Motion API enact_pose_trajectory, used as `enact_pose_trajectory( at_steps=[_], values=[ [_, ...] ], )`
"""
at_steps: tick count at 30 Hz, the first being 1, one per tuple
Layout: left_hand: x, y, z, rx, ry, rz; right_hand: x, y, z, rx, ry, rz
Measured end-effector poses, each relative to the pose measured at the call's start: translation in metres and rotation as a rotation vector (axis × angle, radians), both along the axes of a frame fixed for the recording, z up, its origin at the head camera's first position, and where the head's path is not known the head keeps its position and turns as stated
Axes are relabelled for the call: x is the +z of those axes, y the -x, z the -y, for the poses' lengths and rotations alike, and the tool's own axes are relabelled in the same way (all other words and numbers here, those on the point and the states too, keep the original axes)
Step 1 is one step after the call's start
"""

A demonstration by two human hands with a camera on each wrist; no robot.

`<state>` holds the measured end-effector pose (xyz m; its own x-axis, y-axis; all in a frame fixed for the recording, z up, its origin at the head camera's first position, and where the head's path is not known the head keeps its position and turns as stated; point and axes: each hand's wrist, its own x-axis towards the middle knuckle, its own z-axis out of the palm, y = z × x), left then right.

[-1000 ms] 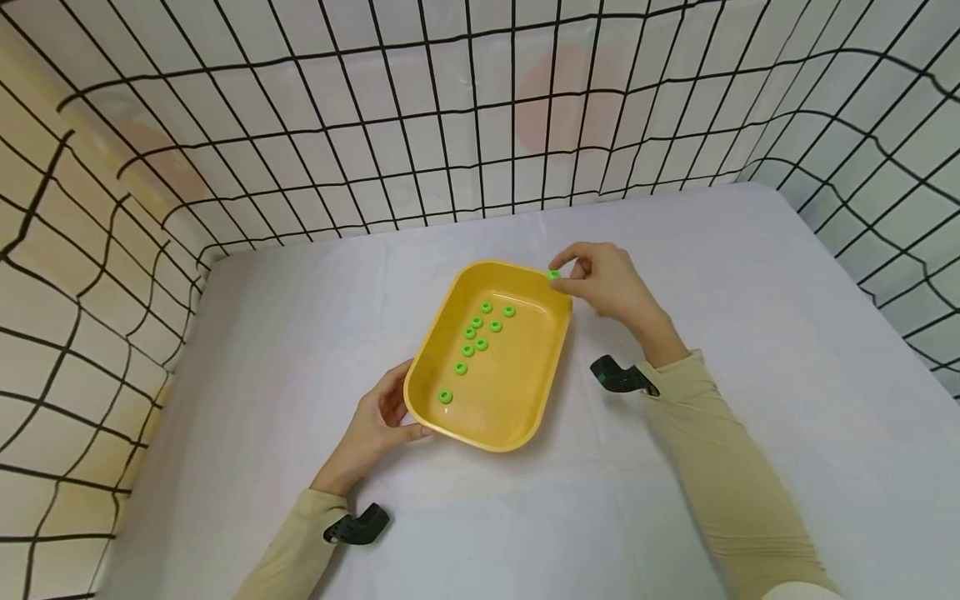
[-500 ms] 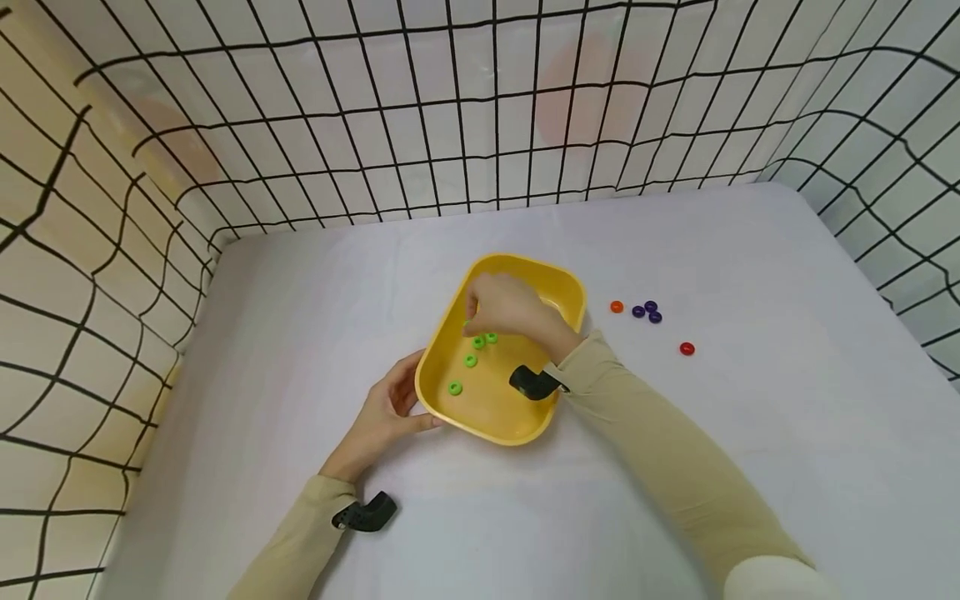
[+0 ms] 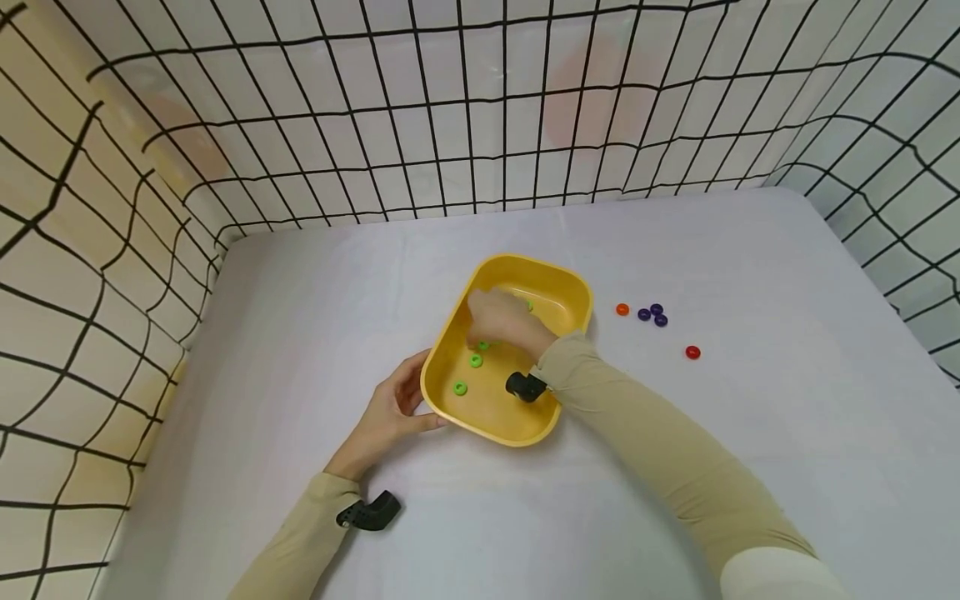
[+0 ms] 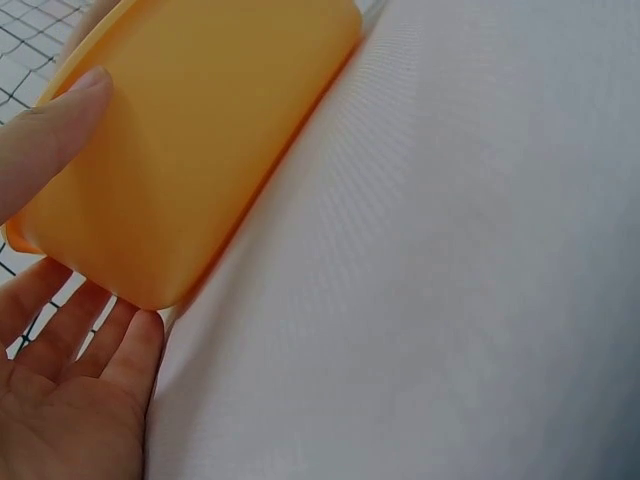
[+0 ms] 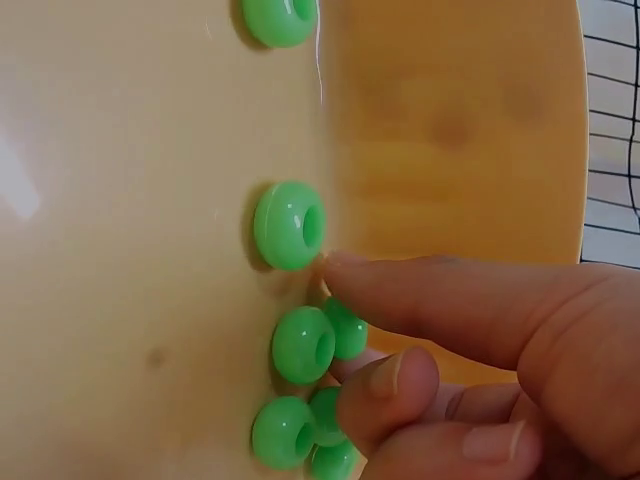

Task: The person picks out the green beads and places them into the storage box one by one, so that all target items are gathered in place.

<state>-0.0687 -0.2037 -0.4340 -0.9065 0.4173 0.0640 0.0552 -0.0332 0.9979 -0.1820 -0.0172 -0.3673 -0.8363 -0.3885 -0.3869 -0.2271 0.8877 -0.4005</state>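
Note:
A yellow tray [image 3: 487,412] stands on the white surface, with several light green ring-shaped beads [image 3: 460,388] inside. My left hand [image 3: 386,417] holds its near left corner; in the left wrist view, the thumb [image 4: 60,135] lies against the outer wall and the fingers touch round the corner. Inside the tray, my right hand [image 3: 510,317] reaches down by the left wall and hides some beads. Up close in the right wrist view, thumb and index finger stand around one green bead [image 5: 346,330] and seem to pinch it. Other beads [image 5: 290,225] lie beside the fingertips.
Right of the tray lie an orange bead [image 3: 622,309], several dark purple beads [image 3: 644,314] and a red bead [image 3: 693,352]. Black wire mesh [image 3: 480,133] borders the back and sides of the white surface [image 3: 315,317].
My right hand has moved from the tray's far right rim, where it pinched a green bead, to the left inside. The beads on the right have come into view. My left hand stays at the corner.

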Motion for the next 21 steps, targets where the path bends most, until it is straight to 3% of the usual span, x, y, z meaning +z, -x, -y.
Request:
enact_pose_trajectory(
  at_steps=[12,21],
  values=[
    [-0.002,0.001,-0.001,0.010,-0.004,0.001,0.004,-0.001,-0.002,-0.006,0.003,-0.010],
    [0.000,-0.001,-0.002,0.020,0.017,0.005,0.014,-0.004,-0.009,-0.002,0.089,-0.059]
  ],
)
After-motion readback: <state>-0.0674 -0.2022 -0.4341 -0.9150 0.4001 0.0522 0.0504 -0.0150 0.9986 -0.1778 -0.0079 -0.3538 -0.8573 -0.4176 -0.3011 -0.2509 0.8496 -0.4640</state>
